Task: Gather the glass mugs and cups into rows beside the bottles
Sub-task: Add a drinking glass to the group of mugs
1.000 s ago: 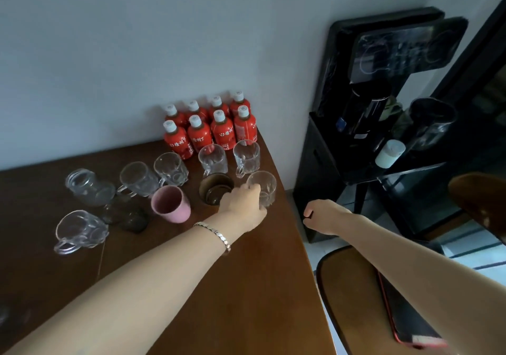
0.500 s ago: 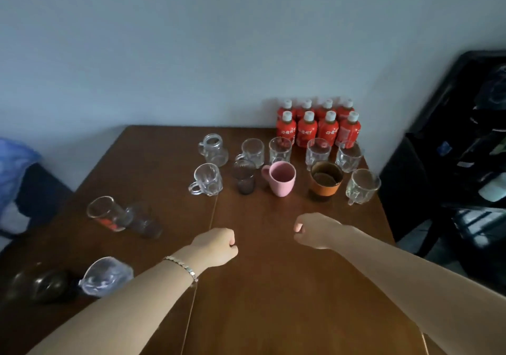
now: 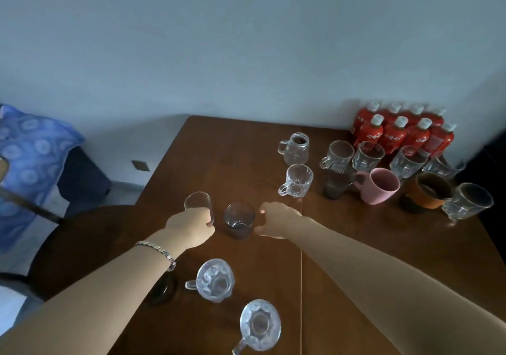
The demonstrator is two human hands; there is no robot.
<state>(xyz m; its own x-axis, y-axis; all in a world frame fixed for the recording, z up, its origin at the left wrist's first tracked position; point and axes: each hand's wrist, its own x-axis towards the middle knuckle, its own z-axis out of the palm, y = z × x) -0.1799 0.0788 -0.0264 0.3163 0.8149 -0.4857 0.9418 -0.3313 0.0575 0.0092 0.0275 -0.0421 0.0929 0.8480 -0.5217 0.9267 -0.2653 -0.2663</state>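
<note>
Red bottles (image 3: 402,133) stand at the table's far right corner. In front of them are two rows: clear glass mugs (image 3: 367,154) at the back, then a glass mug (image 3: 297,180), a dark tumbler (image 3: 336,180), a pink mug (image 3: 380,186), a brown cup (image 3: 427,193) and another glass mug (image 3: 469,201). My left hand (image 3: 191,226) is wrapped around the base of a clear glass (image 3: 198,204). My right hand (image 3: 276,219) is curved, fingers apart, just right of a dark glass (image 3: 238,219), holding nothing. Two glass mugs (image 3: 216,279) (image 3: 260,324) sit near me.
The wooden table (image 3: 219,146) ends at its left edge close to my left hand. Beyond that edge stand a dark chair seat (image 3: 68,234) and a blue patterned cloth (image 3: 30,149). A small dark object (image 3: 161,289) lies partly under my left forearm.
Both hands went from fists over the table's middle to the two glasses on the left. My left hand closed on the clear glass and my right hand opened. The view swung left.
</note>
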